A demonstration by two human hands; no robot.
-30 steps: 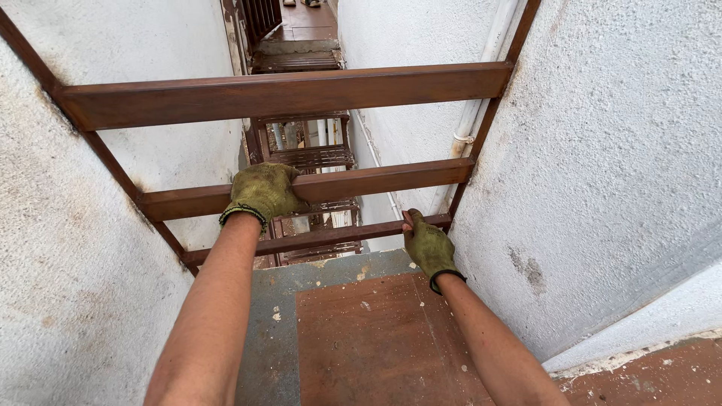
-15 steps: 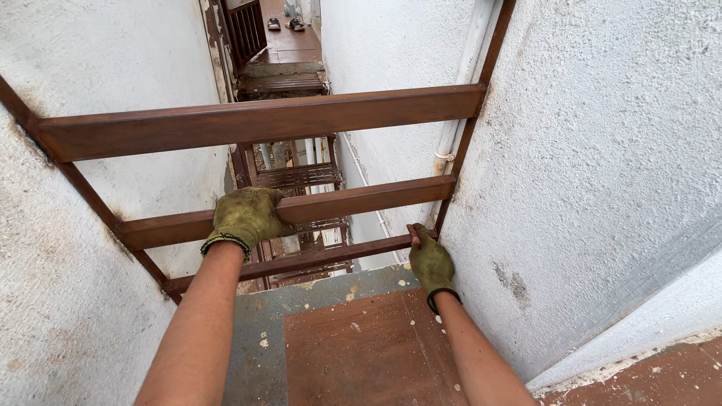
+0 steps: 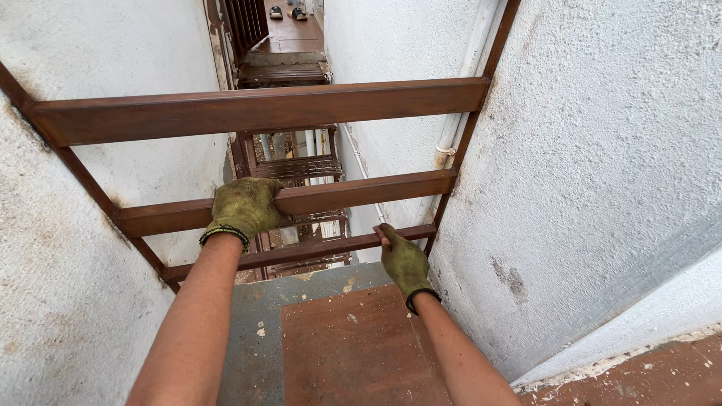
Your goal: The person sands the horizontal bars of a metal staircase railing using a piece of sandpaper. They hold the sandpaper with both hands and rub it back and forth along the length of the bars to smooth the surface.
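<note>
Left hand: the left hand (image 3: 244, 207), in a soiled olive-green work glove, sat left of centre in the frame, its fingers wrapped over the top of the middle rung (image 3: 361, 192) and clenched around it.
Right hand: the right hand (image 3: 404, 259), gloved the same way, lay lower and right of centre, closed on the bottom rung (image 3: 301, 252) near that rung's right end, thumb on top.
Forearms: both bare forearms rose from the lower edge of the frame, the left one wider and nearer the camera.
Rungs: three flat rust-brown steel bars crossed the frame from left to right; the top rung (image 3: 256, 109) ran across the upper third, untouched by either hand.
Side rails: thin brown rails slanted along both walls, and the rungs met them at each end.
Walls: rough white plaster walls (image 3: 602, 150) closed in the left and right sides.
Pipe: a white drainpipe (image 3: 466, 83) ran down the right wall at the upper right.
Landing: a grey ledge with a reddish-brown panel (image 3: 353, 346) lay under the arms at bottom centre.
Below: more brown metal steps (image 3: 289, 71) showed through the gaps at upper centre, far down the shaft.
</note>
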